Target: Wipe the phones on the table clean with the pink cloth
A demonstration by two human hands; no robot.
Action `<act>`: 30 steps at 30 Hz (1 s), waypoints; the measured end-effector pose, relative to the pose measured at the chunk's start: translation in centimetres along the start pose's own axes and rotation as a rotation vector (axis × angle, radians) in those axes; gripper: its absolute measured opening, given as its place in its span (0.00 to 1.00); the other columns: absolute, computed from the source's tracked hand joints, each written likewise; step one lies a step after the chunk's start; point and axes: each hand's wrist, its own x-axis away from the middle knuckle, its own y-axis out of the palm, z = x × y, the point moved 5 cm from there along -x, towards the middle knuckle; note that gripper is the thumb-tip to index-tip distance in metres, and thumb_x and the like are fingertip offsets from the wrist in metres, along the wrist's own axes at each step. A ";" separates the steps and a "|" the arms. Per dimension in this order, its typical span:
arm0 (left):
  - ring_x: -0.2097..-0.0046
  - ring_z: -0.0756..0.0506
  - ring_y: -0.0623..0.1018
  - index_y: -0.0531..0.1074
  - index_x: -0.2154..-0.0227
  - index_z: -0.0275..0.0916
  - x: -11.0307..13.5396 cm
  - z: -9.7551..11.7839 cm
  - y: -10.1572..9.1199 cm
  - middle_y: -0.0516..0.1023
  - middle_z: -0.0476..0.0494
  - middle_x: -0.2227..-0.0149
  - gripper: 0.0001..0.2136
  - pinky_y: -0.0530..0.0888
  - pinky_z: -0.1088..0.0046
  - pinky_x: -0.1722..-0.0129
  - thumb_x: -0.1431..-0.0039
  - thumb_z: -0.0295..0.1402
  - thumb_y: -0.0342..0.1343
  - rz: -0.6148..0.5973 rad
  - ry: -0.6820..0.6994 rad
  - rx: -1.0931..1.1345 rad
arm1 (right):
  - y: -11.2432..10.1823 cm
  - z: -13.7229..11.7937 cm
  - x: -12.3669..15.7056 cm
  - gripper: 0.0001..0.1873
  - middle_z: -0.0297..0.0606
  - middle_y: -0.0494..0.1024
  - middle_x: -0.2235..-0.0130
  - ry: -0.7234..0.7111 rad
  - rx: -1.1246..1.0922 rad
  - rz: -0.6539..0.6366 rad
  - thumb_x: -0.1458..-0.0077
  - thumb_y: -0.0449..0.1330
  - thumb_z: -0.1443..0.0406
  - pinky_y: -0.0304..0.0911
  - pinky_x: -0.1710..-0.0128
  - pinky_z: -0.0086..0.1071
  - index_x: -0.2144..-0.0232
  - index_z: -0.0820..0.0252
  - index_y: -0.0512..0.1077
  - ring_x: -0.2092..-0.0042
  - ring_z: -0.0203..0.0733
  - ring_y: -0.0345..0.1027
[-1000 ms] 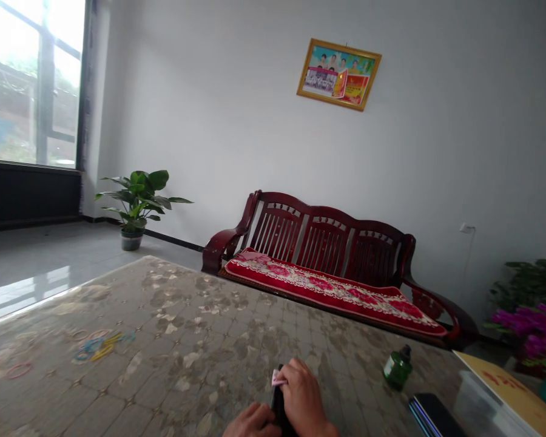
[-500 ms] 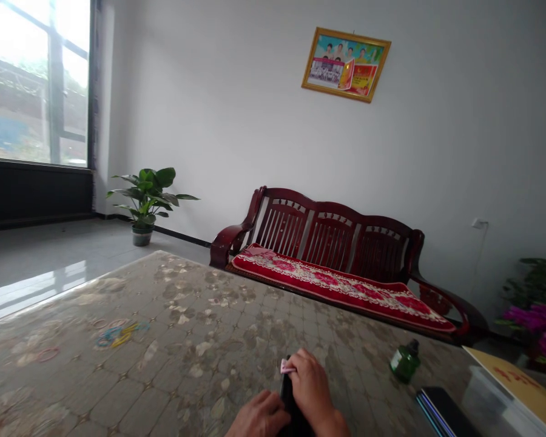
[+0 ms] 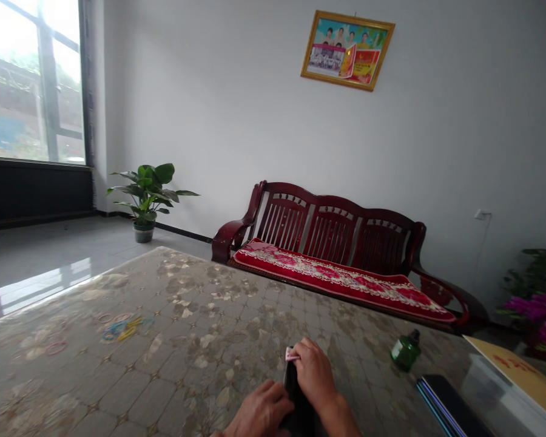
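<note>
Low in the head view, a long black object (image 3: pixel 292 383) lies between my hands, and its lower part leaves the frame. I cannot make out its kind. Curled fingers of my left hand (image 3: pixel 264 408) grip its left side. My right hand (image 3: pixel 315 371) is closed at its far end, around a small pink-and-white piece (image 3: pixel 292 354) that looks like folded cloth or paper. Only the tip of that piece sticks out past the fingers. Both hands are over the table (image 3: pixel 200 370), which has a grey-brown floral cover.
Colourful rubber bands (image 3: pixel 126 328) lie on the table's left. To the right stand a green bottle (image 3: pixel 406 351), a dark phone-like slab (image 3: pixel 452 403) and a clear box (image 3: pixel 495 388) under a tan booklet (image 3: pixel 519 376). Beyond the table is a wooden bench (image 3: pixel 337 230).
The view has tilted slightly down, so the picture frame sits higher. Both hands and the black object appear slightly further right, with the same holds.
</note>
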 end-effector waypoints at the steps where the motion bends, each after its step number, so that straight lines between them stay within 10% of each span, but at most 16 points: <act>1: 0.59 0.46 0.73 0.72 0.64 0.42 0.0 0.0 0.0 0.75 0.50 0.61 0.10 0.71 0.75 0.59 0.49 0.33 0.65 0.002 -0.002 0.002 | 0.0 0.0 0.3 0.14 0.32 0.76 0.66 -0.008 0.000 -0.004 0.42 0.53 0.74 0.55 0.61 0.26 0.73 0.55 0.73 0.62 0.35 0.69; 23: 0.62 0.47 0.73 0.72 0.63 0.43 0.2 -0.4 0.8 0.75 0.48 0.62 0.11 0.70 0.77 0.61 0.42 0.43 0.61 0.120 0.078 -0.001 | -0.2 1.5 4.1 0.12 0.30 0.74 0.67 -0.116 -0.040 -0.074 0.43 0.54 0.73 0.54 0.64 0.25 0.74 0.54 0.72 0.62 0.34 0.68; 30: 0.65 0.48 0.74 0.72 0.63 0.43 0.2 -0.5 0.5 0.75 0.49 0.65 0.11 0.69 0.78 0.66 0.36 0.45 0.54 0.184 0.138 -0.030 | -0.4 2.6 0.2 0.15 0.33 0.75 0.66 0.002 -0.042 -0.020 0.44 0.51 0.75 0.55 0.61 0.26 0.74 0.56 0.72 0.62 0.36 0.68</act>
